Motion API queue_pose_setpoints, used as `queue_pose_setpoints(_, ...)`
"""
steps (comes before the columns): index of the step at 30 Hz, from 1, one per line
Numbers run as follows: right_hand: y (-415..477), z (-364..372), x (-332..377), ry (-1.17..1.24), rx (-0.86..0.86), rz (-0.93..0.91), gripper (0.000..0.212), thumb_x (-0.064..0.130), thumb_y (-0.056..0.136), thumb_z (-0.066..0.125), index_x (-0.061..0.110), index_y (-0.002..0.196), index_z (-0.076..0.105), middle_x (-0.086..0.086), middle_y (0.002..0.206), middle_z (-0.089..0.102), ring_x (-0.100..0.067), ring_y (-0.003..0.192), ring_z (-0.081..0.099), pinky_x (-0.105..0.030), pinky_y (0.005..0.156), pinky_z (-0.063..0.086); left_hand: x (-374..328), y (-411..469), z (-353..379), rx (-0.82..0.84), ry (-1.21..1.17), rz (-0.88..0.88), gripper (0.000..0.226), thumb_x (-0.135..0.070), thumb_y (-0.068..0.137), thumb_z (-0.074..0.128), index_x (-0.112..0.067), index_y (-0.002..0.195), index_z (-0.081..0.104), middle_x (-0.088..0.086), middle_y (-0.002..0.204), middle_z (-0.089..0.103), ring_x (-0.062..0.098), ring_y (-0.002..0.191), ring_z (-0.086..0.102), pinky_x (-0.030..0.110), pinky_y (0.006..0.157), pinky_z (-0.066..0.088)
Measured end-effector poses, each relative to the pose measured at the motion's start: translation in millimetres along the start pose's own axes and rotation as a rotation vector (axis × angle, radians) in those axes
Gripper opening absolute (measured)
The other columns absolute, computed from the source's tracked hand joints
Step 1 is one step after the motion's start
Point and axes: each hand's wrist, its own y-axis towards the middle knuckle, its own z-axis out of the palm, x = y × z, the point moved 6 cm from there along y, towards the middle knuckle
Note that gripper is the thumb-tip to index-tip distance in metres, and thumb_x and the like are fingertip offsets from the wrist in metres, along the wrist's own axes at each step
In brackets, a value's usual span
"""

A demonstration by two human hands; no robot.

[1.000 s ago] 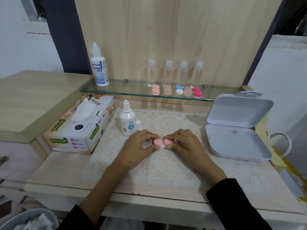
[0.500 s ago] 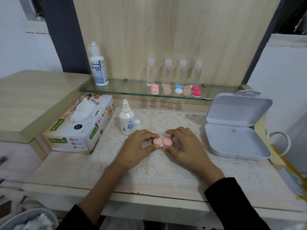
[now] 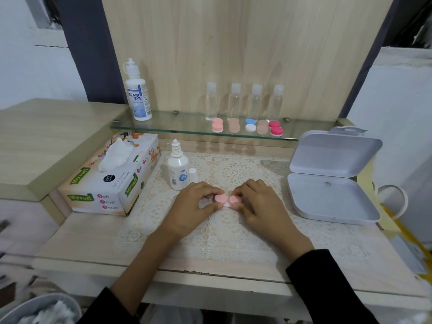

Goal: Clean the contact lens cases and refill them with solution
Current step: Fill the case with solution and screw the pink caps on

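Fingers of the left hand [image 3: 194,204] pinch the left pink cap of a contact lens case [image 3: 226,200], while the right hand [image 3: 259,204] pinches the right cap; the two hands meet over it, knuckles up. That case lies flat on a lace mat [image 3: 233,239] in the middle of the table [image 3: 98,244], its white base showing between the two caps.

Just left and slightly far of the left hand stands a small white solution bottle [image 3: 178,168] with its loose cap [image 3: 192,174] beside it. Farther left lies a tissue box [image 3: 109,178], a tissue sticking out of the top. Right of the hands, apart from them, an open white plastic box [image 3: 332,181] sits with its lid raised.

Behind, a glass shelf [image 3: 177,127] carries a large solution bottle [image 3: 138,92] at its left end, four clear travel bottles [image 3: 245,102] in a row, and more lens cases [image 3: 247,126] in front of them, pink, beige, blue-and-white and red. A bin [image 3: 39,309] holding crumpled tissue shows at the near left corner.
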Motion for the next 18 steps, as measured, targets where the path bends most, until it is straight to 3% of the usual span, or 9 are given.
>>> queue_pose_setpoints(3,-1.0,0.6,2.6,-0.064,-0.004,-0.006,0.028,0.038,0.086,0.047,0.02,0.101,0.062,0.009,0.096,0.055,-0.012,0.087,0.043,-0.026,0.073,0.025,-1.1,-0.6,-0.8,-0.013,0.01,-0.002,0.029,-0.024,0.08,0.074,-0.024,0.109,0.07,-0.011,0.1,0.066,0.004,0.096,0.056,0.023,0.088,0.044)
queue_pose_setpoints(9,-0.6,1.3,3.8,-0.159,-0.015,0.018,0.024,0.04,0.084,0.054,0.021,0.096,0.06,0.008,0.091,0.053,-0.015,0.083,0.044,-0.028,0.071,0.028,-3.0,-0.2,-1.0,-0.019,0.028,0.008,0.028,-0.025,0.08,0.075,-0.025,0.108,0.07,-0.009,0.099,0.066,0.002,0.094,0.055,0.018,0.085,0.043)
queue_pose_setpoints(18,-0.1,0.7,12.9,-0.312,-0.079,0.052,0.028,0.042,0.075,0.042,0.02,0.083,0.056,0.007,0.08,0.055,-0.019,0.074,0.05,-0.032,0.064,0.037,-3.9,-0.3,-1.3,-0.026,0.037,0.009,0.028,-0.024,0.079,0.075,-0.022,0.107,0.071,-0.009,0.098,0.066,0.006,0.095,0.056,0.025,0.086,0.046)
